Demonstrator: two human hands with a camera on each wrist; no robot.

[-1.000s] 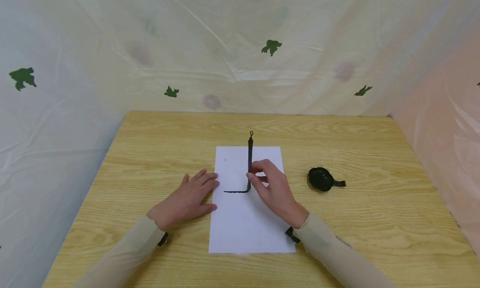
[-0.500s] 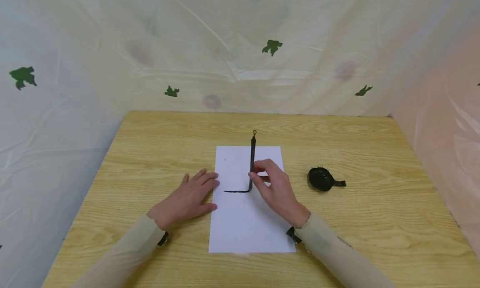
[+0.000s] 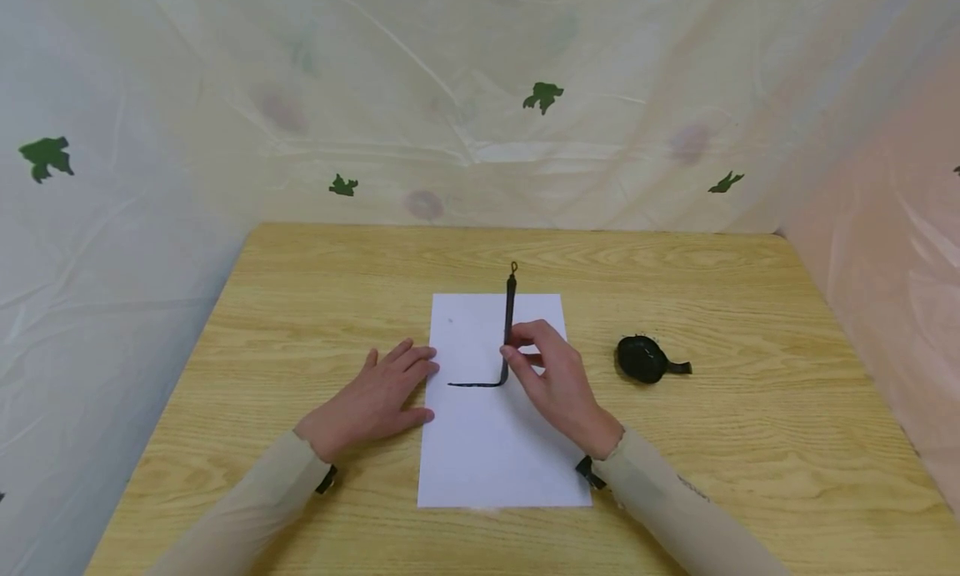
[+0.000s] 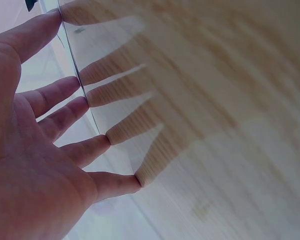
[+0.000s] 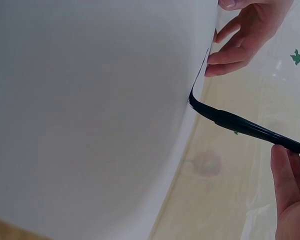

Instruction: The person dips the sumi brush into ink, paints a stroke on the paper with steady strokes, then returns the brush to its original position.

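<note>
My right hand (image 3: 551,380) pinches a black ink brush (image 3: 510,305) between thumb and fingers. The brush stands nearly upright, a small loop at its top, and its bent tip touches a white sheet of paper (image 3: 487,463). From that tip a thin black stroke (image 3: 472,385) runs left across the sheet. My left hand (image 3: 375,397) lies palm down, fingers spread, with fingertips on the paper's left edge. In the left wrist view its fingertips (image 4: 122,185) touch the wood surface. The right wrist view shows the bristles (image 5: 202,107) bending against the paper.
Right of the paper sits a small black dish with a short handle (image 3: 642,359), dark and glossy inside. The wooden table (image 3: 750,443) carries everything. Pale sheeting (image 3: 450,101) with green bird shapes hangs behind and at both sides.
My right hand and the brush have slid slightly to the right, and the black stroke has grown longer that way. The left hand stays where it was.
</note>
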